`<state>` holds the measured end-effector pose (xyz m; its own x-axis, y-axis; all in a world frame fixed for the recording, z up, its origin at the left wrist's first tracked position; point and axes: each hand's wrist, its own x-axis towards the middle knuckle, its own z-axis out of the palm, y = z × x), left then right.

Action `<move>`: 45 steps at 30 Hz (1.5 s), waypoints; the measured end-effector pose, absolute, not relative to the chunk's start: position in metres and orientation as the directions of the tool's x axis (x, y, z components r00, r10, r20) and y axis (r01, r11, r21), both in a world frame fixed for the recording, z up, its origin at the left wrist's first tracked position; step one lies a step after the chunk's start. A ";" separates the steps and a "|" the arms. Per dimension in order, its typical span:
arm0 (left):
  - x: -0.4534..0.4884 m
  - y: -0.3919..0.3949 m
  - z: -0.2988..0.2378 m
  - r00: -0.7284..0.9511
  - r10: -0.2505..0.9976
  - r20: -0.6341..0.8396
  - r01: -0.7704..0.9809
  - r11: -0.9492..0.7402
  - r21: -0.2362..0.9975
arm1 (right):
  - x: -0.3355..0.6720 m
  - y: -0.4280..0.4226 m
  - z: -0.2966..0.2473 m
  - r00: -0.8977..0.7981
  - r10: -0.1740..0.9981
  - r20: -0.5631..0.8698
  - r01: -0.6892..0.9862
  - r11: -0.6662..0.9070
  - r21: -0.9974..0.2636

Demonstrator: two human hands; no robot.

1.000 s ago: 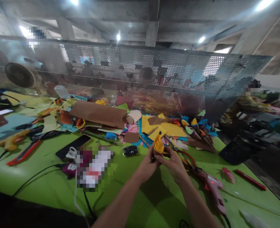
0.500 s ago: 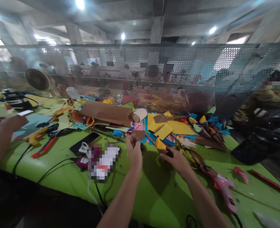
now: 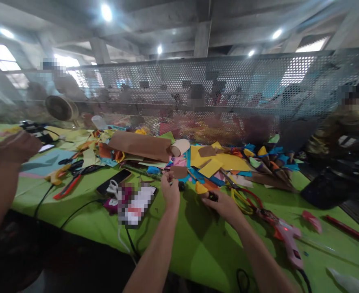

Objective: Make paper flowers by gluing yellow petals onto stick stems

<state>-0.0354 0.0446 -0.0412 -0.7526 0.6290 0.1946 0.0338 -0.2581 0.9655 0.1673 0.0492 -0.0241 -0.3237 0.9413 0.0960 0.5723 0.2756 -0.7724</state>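
My left hand [image 3: 170, 190] hovers over the green table [image 3: 197, 244] with its fingertips pinched together; what they hold is too small to make out. A small black packet [image 3: 181, 186] lies just to its right. My right hand [image 3: 225, 204] rests low on the table, its fingers curled round a small black thing [image 3: 213, 196]. A yellow paper cone [image 3: 201, 188] lies on the table between the two hands, touched by neither.
Scissors [image 3: 243, 200] and a pink glue gun [image 3: 284, 235] lie right of my right hand. A phone [image 3: 114, 181], cables, a brown paper roll [image 3: 142, 145] and coloured paper scraps and cones [image 3: 264, 162] crowd the table. Another person's hand [image 3: 14, 147] is at the left; a perforated screen [image 3: 197, 93] stands behind.
Both hands held the yellow cone up a second ago. Now the cone lies on the table, my left hand has gone left to the black packet, and my right hand has dropped low.
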 end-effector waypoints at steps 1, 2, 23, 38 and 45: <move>-0.036 0.045 -0.041 -0.753 0.628 0.199 0.042 -0.255 0.966 | 0.167 0.049 -0.024 -0.329 0.939 0.096 0.569 0.278 -0.774; -0.037 0.044 -0.041 -0.751 0.628 0.203 0.049 -0.253 0.966 | 0.167 0.049 -0.023 -0.333 0.938 0.096 0.565 0.280 -0.776; 0.015 0.009 -0.022 0.222 0.973 -0.064 -0.422 0.155 0.893 | 0.155 0.028 0.009 -0.162 0.942 0.293 0.443 0.335 -0.831; 0.011 0.010 -0.021 0.345 0.936 -0.073 -0.587 0.275 0.762 | 0.179 0.046 0.016 -0.004 0.980 0.199 -0.227 0.193 -0.955; 0.010 0.007 -0.016 0.429 0.902 -0.052 -0.559 0.310 0.769 | 0.176 0.040 0.019 -0.025 0.987 0.157 -0.299 0.143 -0.943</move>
<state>0.0102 0.0068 -0.0158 0.4288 0.9019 -0.0520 -0.5589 0.3100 0.7691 0.1759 0.0403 0.0186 -0.0246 0.9873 0.1571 -0.2994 0.1427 -0.9434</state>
